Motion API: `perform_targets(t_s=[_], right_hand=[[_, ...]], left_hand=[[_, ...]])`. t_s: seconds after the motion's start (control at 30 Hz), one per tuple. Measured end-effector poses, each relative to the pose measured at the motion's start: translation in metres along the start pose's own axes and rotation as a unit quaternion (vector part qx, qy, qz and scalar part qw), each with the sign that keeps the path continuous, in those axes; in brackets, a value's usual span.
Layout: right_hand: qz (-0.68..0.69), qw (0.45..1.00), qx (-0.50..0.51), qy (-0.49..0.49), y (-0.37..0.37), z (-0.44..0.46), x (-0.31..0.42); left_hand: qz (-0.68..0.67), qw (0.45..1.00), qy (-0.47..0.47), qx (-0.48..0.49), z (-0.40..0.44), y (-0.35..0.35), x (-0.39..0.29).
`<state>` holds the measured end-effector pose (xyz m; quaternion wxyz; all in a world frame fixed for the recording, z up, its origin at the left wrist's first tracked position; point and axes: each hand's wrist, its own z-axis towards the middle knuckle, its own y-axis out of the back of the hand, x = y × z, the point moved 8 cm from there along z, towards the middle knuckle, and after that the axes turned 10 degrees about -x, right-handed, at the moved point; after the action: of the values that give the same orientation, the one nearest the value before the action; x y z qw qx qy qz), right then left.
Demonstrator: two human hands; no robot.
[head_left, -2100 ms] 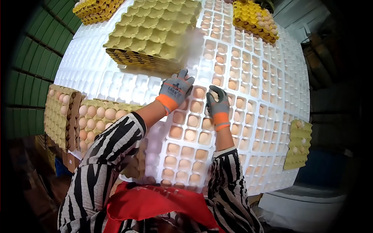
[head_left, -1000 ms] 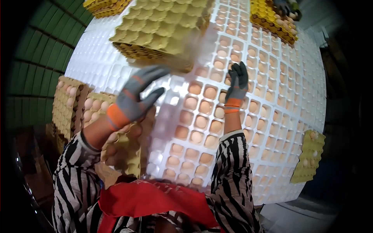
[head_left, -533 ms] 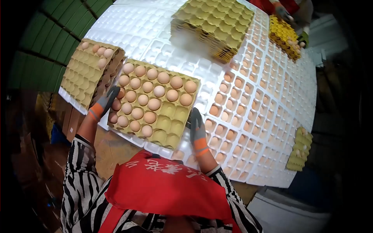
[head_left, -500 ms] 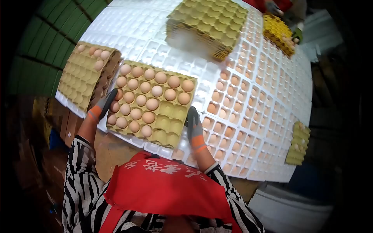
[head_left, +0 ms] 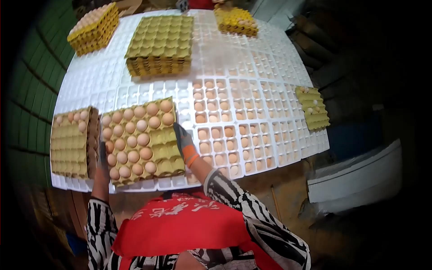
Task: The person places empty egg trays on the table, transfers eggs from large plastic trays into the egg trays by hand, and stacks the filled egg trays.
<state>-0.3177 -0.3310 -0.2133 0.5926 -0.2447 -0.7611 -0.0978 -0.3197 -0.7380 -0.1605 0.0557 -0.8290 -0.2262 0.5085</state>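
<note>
A pulp egg tray (head_left: 165, 148) sits low in front of me, filled with brown eggs except for bare cups along its lower right. My left hand (head_left: 103, 157), in a grey glove, grips its left edge; part of that hand is hidden in the gap beside the neighbouring stack. At the tray's right edge is my right hand (head_left: 183, 140), in a grey glove with an orange cuff, its fingers pressed against the side. White plastic trays (head_left: 191, 135) lie under and around the pulp tray. To the left stands a stack of pulp trays (head_left: 69, 148) with several eggs at its top.
Rows of eggs (head_left: 218, 146) fill white trays on my right. A tall stack of pulp trays (head_left: 159, 40) stands farther back. Yellow trays with eggs (head_left: 92, 29) are at the far left, others (head_left: 236, 22) at the back. Another person's gloved hand (head_left: 182, 5) shows at the far edge.
The view has turned, bringing the far-left yellow trays into sight. The egg tray appears farther left and lower in view, with both my hands still at its sides.
</note>
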Motion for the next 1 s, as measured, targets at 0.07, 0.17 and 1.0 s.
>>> perform_targets(t_s=[0.07, 0.17, 1.0], right_hand=[[-0.019, 1.000, 0.012, 0.013, 0.008, -0.017, 0.052], [0.121, 0.991, 0.049, -0.029, 0.036, -0.023, 0.092], [-0.261, 0.939, -0.156, 0.163, 0.423, 0.012, 0.277]], left_hand=[[0.005, 0.996, -0.052, 0.076, 0.004, -0.003, 0.004], [-0.011, 0.994, 0.004, 0.109, -0.080, -0.096, -0.025], [0.456, 0.792, -0.375, 0.157, -0.202, -0.449, 0.085]])
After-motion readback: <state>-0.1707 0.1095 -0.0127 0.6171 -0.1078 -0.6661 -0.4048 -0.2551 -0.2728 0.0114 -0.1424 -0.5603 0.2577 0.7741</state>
